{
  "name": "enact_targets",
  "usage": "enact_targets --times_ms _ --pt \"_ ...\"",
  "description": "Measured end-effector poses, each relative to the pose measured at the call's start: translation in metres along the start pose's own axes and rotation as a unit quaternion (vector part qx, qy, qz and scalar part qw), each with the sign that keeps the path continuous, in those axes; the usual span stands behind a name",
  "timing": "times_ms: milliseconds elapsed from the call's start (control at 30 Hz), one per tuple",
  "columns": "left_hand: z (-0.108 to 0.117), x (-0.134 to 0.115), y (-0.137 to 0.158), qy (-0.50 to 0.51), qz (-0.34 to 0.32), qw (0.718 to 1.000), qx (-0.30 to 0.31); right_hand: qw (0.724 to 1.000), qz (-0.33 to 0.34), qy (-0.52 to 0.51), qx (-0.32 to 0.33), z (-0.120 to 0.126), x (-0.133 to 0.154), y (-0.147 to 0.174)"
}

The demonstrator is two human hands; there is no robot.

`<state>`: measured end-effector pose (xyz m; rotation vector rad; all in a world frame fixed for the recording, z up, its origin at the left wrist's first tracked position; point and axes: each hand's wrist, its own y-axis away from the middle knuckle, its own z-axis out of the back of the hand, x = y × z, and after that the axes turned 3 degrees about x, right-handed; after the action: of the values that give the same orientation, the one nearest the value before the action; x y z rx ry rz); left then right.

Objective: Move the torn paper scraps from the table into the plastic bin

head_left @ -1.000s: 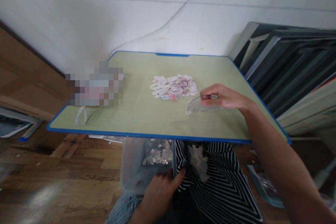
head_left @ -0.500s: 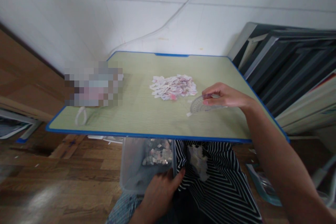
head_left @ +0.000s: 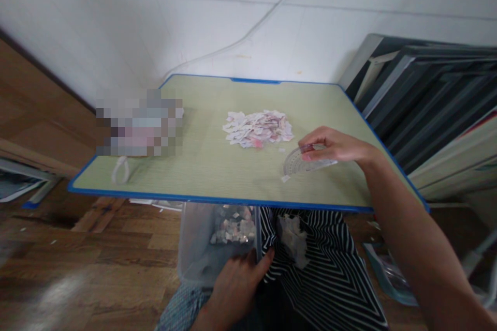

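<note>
My right hand [head_left: 324, 145] pinches a clear plastic protractor [head_left: 297, 161] between thumb and fingers, low over the right part of the table. A small white paper slip [head_left: 286, 178] lies at the protractor's lower left edge; I cannot tell if they touch. Another slip [head_left: 281, 150] lies just left of the protractor. Beyond it is a heap of small paper slips [head_left: 258, 128], mostly white with some pink. Below the table's front edge, my left hand [head_left: 236, 282] is closed over the near right rim of a translucent plastic bin [head_left: 192, 248]. Paper bits [head_left: 235, 227] lie inside the bin.
The light green table [head_left: 194, 170] has a blue edge. A pixelated item with a white loop [head_left: 120, 169] occupies its left side. Dark panels [head_left: 423, 83] lean at the right, and a cardboard box [head_left: 42, 108] stands at the left. Striped cloth [head_left: 326, 264] covers my lap, with crumpled pale material [head_left: 293, 240] on it.
My right hand and the protractor have shifted slightly toward the table's front edge. The slip by the protractor has moved a little nearer and to the right. My left hand stays put.
</note>
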<state>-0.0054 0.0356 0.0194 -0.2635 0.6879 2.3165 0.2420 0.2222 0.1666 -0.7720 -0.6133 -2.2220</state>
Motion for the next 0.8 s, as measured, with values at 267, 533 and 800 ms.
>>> enact_targets --times_ms 267,533,800 --pt "0.0012 0.0001 0.0004 0.004 0.003 1.000 0.006 0.982 -0.002 -0.049 0.182 0.0023 -0.0020 0.0048" --pt "0.0012 0.0000 0.0011 0.021 0.004 1.000 0.004 0.977 0.029 -0.045 0.205 0.0046 -0.0013 0.0075" --pt "0.0016 0.0014 0.0017 0.020 -0.002 1.000 0.004 0.986 0.026 -0.046 0.160 0.0060 -0.0025 0.0070"
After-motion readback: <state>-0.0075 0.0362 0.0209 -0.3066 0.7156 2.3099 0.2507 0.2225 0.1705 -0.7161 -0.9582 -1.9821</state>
